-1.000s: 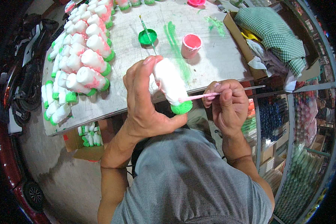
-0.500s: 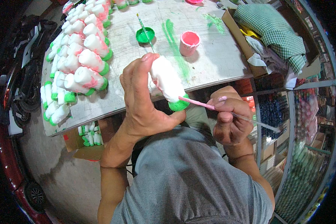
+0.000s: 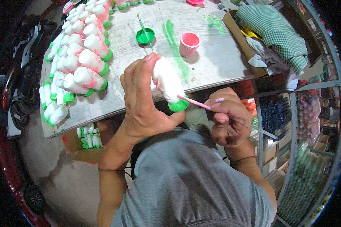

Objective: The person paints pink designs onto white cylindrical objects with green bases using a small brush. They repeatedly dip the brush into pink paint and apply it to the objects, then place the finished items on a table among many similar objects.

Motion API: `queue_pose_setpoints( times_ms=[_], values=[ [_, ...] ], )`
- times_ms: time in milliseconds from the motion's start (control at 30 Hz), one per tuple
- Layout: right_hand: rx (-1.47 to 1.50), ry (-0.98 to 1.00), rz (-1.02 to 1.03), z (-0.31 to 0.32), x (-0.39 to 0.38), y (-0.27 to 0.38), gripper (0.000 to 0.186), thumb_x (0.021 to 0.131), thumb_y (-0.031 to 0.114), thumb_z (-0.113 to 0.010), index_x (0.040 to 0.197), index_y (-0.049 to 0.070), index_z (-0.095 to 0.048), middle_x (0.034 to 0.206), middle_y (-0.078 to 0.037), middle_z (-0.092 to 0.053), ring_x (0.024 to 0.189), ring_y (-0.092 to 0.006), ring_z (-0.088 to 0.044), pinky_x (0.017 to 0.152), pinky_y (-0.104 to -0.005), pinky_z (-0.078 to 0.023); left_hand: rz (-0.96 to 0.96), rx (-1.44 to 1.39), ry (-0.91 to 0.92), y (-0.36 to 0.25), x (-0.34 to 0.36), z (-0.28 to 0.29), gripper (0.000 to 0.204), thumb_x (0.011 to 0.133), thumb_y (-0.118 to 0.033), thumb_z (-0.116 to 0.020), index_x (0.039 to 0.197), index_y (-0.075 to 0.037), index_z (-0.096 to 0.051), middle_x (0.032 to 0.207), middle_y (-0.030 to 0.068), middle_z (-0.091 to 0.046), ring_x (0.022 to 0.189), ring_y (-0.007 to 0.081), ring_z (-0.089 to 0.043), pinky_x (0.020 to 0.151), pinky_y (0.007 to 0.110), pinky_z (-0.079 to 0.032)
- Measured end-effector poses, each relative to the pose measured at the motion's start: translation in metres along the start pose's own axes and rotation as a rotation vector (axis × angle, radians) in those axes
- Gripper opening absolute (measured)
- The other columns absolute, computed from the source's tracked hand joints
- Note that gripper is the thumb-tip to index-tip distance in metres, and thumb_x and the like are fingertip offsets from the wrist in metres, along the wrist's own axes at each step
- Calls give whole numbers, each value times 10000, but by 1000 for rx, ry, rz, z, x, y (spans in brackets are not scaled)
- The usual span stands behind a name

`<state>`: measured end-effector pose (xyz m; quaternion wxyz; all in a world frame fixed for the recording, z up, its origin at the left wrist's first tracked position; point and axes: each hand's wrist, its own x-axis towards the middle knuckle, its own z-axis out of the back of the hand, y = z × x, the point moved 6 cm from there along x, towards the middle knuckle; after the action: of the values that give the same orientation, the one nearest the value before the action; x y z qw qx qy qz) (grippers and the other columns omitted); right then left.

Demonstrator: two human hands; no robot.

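In the head view, the left hand [image 3: 138,109] grasps a white cylindrical piece [image 3: 167,77] lengthwise, fingers at its upper end and thumb against its green end [image 3: 179,106], so that the piece tilts in front of the near edge of the table [image 3: 223,62]. The right hand [image 3: 231,117] pinches a slim pink-coated brush [image 3: 195,102] between thumb and fingers, its clear rear end sticking out to the right; the pink tip meets the piece where white borders green. Beyond, on the table, a pink cup [image 3: 187,51] stands near a green dish [image 3: 141,41] with another brush [image 3: 141,23] leaning in it. Similar white, pink and green pieces [image 3: 90,75] crowd the table's left side, and a checked cloth [image 3: 271,30] fills much of a cardboard box [image 3: 241,44] on the right.
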<state>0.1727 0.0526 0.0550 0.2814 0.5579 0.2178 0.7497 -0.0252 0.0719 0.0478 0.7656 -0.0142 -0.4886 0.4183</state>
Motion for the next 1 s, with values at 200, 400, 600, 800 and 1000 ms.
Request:
queue_pose_setpoints(
  times_ms=[200,400,600,800,1000],
  values=[
    [-28,2,14,2,0,4,130,988,125,-675,999,0,-640,890,-142,-700,783,-294,-688,718,-387,-559,0,24,21,-4,1,0,1112,559,-149,-836,1516,41,-301,1355,229,-548,1233,378,-539,1079,469,-412],
    [4,-43,-19,13,-3,-6,123,995,127,-663,990,4,-651,883,-135,-704,791,-286,-686,735,-384,-561,19,49,29,-8,2,-7,1120,554,-152,-839,1517,41,-300,1354,229,-548,1246,380,-528,1084,470,-406],
    [20,-98,-58,-17,-3,14,128,1004,150,-647,981,27,-674,883,-126,-704,805,-269,-674,741,-386,-552,-7,-30,-13,3,-6,26,1069,568,-190,-857,1483,34,-351,1373,236,-520,1220,433,-519,1053,542,-369],
    [-15,-100,-37,-16,1,21,183,1017,176,-642,1018,-6,-616,885,-147,-690,789,-264,-672,731,-371,-547,25,3,32,1,0,35,1121,515,-176,-848,1482,41,-325,1350,236,-535,1238,397,-514,1089,483,-388],
    [39,-110,-19,-6,1,9,182,1014,172,-649,1010,-7,-614,880,-153,-690,772,-263,-674,716,-364,-551,26,2,17,0,4,19,1116,524,-150,-832,1497,41,-319,1341,231,-541,1237,387,-520,1082,467,-405]
  ],
)
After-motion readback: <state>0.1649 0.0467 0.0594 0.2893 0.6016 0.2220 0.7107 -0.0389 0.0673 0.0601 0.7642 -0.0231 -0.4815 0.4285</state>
